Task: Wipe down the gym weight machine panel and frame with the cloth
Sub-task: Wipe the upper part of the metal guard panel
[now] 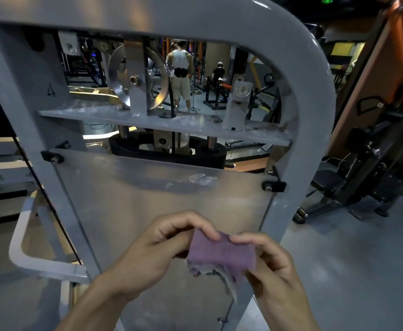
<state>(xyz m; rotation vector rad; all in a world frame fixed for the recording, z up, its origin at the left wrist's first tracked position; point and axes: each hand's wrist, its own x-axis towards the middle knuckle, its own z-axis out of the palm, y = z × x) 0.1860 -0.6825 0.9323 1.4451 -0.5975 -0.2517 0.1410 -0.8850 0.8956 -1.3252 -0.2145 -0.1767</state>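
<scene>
Both hands up in front of the machine, sharing one purple cloth [222, 254]. Left hand [157, 249] pinching its upper left edge between thumb and curled fingers; right hand [271, 261] gripping the right side, thumb on top, fingers tucked behind. Folded flat between them, frayed grey layers hanging off the bottom edge — held just clear of the clear panel [133, 201], not touching it. Smudges and a pale smear showing high on that panel, right of centre. Grey frame [312, 96] curving over the top and down the right side; black brackets bolting the panel at both upper corners. Pulley wheel [138, 78] above the cross plate — a person [181, 72] standing well beyond.
</scene>
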